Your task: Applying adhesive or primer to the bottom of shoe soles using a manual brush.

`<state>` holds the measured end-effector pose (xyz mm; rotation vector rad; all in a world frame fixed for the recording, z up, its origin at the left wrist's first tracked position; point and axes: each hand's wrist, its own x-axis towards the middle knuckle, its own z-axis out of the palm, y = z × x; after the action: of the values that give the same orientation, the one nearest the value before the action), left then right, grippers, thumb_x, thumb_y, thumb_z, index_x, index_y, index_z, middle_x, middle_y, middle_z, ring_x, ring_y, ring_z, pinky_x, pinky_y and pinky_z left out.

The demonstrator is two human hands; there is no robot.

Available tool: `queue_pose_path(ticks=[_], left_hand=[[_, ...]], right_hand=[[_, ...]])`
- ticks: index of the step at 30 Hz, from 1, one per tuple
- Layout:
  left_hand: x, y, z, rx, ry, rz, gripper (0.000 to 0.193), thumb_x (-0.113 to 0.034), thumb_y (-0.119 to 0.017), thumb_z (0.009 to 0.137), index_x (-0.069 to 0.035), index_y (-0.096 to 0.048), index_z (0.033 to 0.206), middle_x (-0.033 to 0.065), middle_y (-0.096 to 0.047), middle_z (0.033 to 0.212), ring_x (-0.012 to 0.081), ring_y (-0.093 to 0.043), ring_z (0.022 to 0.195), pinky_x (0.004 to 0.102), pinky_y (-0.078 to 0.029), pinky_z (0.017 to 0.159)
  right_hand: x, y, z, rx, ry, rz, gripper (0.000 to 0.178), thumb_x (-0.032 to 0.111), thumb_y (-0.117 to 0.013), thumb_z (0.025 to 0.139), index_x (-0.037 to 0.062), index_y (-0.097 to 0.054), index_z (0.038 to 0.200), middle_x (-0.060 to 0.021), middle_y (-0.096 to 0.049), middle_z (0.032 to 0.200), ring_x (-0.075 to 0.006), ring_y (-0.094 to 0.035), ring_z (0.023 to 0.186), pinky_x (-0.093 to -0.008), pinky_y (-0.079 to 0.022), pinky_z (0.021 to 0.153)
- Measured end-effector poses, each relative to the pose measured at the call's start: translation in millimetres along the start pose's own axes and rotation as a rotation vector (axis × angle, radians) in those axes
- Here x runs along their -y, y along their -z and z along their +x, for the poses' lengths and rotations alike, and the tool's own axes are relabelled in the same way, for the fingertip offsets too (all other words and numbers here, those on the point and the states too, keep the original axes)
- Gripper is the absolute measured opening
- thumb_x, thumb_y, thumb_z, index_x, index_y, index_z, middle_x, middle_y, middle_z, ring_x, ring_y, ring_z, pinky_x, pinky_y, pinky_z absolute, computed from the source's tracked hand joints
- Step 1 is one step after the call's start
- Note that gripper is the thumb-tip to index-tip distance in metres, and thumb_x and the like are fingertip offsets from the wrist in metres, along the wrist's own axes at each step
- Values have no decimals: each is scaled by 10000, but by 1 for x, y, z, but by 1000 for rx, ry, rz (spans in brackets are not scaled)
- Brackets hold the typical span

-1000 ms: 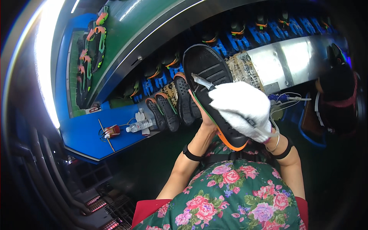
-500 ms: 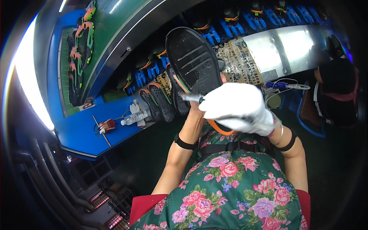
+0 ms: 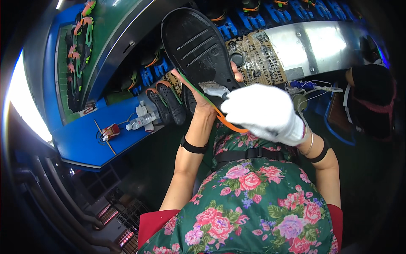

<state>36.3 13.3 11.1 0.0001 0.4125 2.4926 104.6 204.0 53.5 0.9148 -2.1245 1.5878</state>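
Note:
A black clog [image 3: 198,46] is held with its grooved underside facing up and its toe pointing away. Orange and green trim runs along its near left edge. My bare left hand [image 3: 204,105] grips it from below, palm at the left edge and fingertips at the right. In a white knit glove, my right hand [image 3: 262,112] is closed around a small brush. The brush head [image 3: 214,89], pale and flat, lies against the heel half of the sole; the glove hides most of the handle. Several similar black clogs [image 3: 170,101] stand upright just left of my left hand.
On the blue bench [image 3: 80,144] at left are a clear plastic bottle [image 3: 141,121], a red box [image 3: 111,132] and a thin stick. Cardboard under clear tape [image 3: 256,57] covers part of the metal ledge ahead. Blue racks with shoes line the back. A dark-clothed person [image 3: 374,101] is at right.
The clog has moved up and left in the view with my left hand. My right hand's brush, blurred before, now shows clearly against the sole.

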Motion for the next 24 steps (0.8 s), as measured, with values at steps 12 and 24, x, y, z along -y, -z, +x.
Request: queue_pose_path(ticks=[12,24], left_hand=[[-10,3,10,88,-74,38,1322,-1067,-418,586,-1,-490,1364,263,-644,1099,396,-668,893,510,-583,752],[-21,0,20,204,-180,218,1362,-1050,-482,577,33,-467,1403,300,-644,1090,420,-686,937,486,-607,789]], right_hand=[[5,4,-6,-25,-6,93,221,75,-800,829,93,-787,1048,-86,-777,993,-251,-753,917,-349,-606,801],[7,14,-10,-90,-221,340,200,18,-829,706,74,-803,897,-104,-786,953,-294,-760,931,-383,-602,803]])
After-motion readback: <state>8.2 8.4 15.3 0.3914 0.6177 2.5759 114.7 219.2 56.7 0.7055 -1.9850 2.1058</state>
